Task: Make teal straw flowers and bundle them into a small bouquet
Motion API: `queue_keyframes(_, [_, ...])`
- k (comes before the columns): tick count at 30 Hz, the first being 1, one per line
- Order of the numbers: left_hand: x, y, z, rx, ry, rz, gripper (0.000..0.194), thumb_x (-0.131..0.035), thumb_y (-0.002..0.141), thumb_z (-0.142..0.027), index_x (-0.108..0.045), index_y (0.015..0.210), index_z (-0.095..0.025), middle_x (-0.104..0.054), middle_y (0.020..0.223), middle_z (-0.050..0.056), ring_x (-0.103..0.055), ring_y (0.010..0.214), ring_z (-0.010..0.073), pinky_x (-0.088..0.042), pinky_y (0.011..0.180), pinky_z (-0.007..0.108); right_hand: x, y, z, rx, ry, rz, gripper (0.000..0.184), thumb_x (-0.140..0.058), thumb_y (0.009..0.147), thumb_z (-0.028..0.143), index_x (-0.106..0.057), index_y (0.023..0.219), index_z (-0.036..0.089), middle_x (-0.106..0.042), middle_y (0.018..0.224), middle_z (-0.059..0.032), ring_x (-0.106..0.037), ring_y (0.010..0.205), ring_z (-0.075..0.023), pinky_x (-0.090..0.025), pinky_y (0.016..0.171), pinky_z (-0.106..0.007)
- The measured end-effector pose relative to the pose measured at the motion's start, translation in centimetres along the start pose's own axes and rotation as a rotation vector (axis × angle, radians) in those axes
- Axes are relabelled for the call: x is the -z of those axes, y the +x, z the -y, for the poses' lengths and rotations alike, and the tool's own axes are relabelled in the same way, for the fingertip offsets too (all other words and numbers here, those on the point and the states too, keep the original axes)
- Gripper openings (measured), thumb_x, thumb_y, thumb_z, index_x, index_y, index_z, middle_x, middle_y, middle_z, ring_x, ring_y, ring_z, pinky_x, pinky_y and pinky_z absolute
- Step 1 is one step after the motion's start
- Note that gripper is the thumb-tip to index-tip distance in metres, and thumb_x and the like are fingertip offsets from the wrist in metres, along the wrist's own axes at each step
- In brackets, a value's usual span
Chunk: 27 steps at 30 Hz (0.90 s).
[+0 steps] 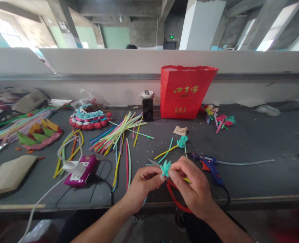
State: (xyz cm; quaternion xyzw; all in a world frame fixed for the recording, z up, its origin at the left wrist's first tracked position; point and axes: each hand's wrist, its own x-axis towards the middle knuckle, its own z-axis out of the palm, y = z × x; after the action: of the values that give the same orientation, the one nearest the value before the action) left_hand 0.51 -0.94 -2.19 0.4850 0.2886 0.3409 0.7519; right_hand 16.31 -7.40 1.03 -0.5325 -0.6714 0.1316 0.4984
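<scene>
Between my hands is a small teal flower [166,168] with fuzzy petals, like pipe cleaner. My left hand [146,184] pinches it from the left, thumb and forefinger closed. My right hand [191,185] is closed on its right side, fingertips touching the petals. A pointed metal blade [153,162] shows behind my left fingers, and a red loop handle [176,199] curves below my right hand; I cannot tell whether either hand holds them. Just beyond lies another teal flower [182,141] on a yellow stem [166,153]. A blue glue gun [211,167] rests beside my right hand.
Pipe cleaners [121,131] lie heaped mid-table. A purple power strip [82,172] with a white charger and cable sits left. Toward the back stand a red bag [186,94] and a phone [148,109]. Finished flowers [222,119] lie right, a beaded blue-rose piece [88,116] left.
</scene>
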Motion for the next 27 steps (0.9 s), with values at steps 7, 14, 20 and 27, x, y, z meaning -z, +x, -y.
queue_keyframes(7, [0.1, 0.0, -0.2, 0.054, -0.104, 0.058, 0.018, -0.076, 0.076, -0.031, -0.073, 0.078, -0.014, -0.049, 0.057, -0.003, -0.037, 0.052, 0.0063, -0.025, 0.050, 0.022, -0.1, 0.2, 0.0, -0.023, 0.061, 0.000, 0.019, -0.051, 0.095, 0.019, -0.057, 0.077, 0.020, -0.050, 0.072, 0.0022, -0.049, 0.067, -0.0122, -0.037, 0.061, -0.025])
queue_keyframes(14, [0.2, 0.0, -0.8, 0.115, -0.202, 0.078, 0.019, -0.072, 0.080, -0.031, -0.072, 0.081, -0.012, -0.046, 0.055, -0.003, -0.030, 0.047, 0.0048, -0.015, 0.044, 0.022, -0.5, 0.1, -0.3, -0.046, 0.094, -0.062, 0.014, -0.053, 0.096, 0.020, -0.063, 0.087, 0.022, -0.057, 0.077, 0.0023, -0.055, 0.070, -0.0115, -0.042, 0.066, -0.023])
queue_keyframes(20, [0.5, 0.2, -0.7, 0.103, -0.260, 0.039, 0.019, -0.072, 0.081, -0.029, -0.072, 0.084, -0.010, -0.044, 0.053, -0.004, -0.028, 0.045, 0.0036, -0.015, 0.044, 0.022, -0.5, 0.1, -0.3, 0.024, 0.036, -0.149, 0.012, -0.055, 0.094, 0.017, -0.065, 0.097, 0.022, -0.063, 0.084, 0.0005, -0.061, 0.077, -0.0123, -0.046, 0.070, -0.023])
queue_keyframes(27, [0.4, 0.1, -0.5, 0.112, -0.304, 0.034, 0.019, -0.075, 0.079, -0.029, -0.067, 0.075, -0.013, -0.046, 0.053, -0.005, -0.028, 0.045, 0.0034, -0.014, 0.044, 0.021, -1.2, 0.1, -0.4, 0.104, -0.014, -0.109, 0.011, -0.061, 0.090, 0.015, -0.067, 0.098, 0.020, -0.062, 0.080, -0.0001, -0.059, 0.071, -0.0119, -0.048, 0.068, -0.023])
